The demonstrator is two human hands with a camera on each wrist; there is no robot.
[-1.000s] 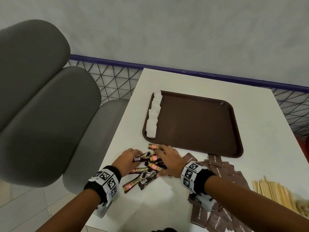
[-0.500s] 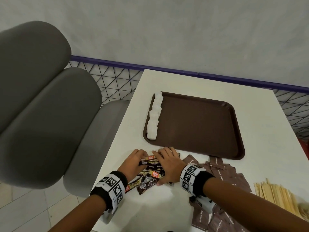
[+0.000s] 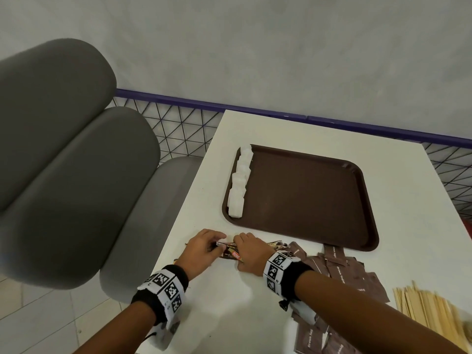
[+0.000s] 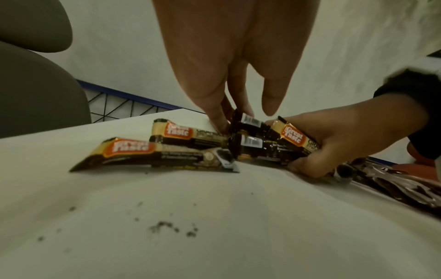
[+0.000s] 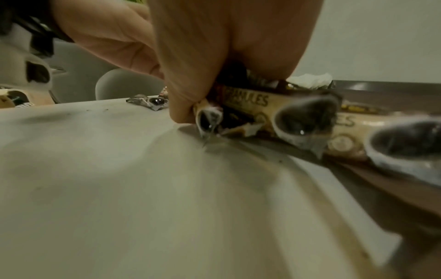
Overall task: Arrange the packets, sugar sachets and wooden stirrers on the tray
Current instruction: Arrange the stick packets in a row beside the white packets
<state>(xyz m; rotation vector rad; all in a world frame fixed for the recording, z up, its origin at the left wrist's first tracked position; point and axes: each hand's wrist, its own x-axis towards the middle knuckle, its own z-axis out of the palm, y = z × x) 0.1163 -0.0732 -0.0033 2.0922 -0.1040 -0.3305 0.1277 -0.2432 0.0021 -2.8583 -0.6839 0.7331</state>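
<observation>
A brown tray (image 3: 306, 195) lies mid-table with a row of white sugar sachets (image 3: 238, 185) along its left rim. Just in front of it, both hands hold a bundle of coffee stick packets (image 3: 229, 251) on the table. My left hand (image 3: 217, 245) pinches the packets' left ends (image 4: 248, 120). My right hand (image 3: 241, 251) grips the bundle (image 4: 281, 143) from the right, thumb underneath (image 5: 183, 105). Two more packets (image 4: 155, 154) lie loose to the left of the bundle. Brown sugar sachets (image 3: 342, 274) and wooden stirrers (image 3: 431, 310) lie at the right.
The white table (image 3: 408, 226) ends just left of my left hand, with grey padded seats (image 3: 76, 175) beyond that edge. A blue-railed wire fence (image 3: 178, 123) and a grey wall stand behind. Dark crumbs (image 4: 167, 226) dot the table near my left wrist.
The scattered coffee packets have been drawn together into a tighter bundle between my hands. Both hands have closed in on each other.
</observation>
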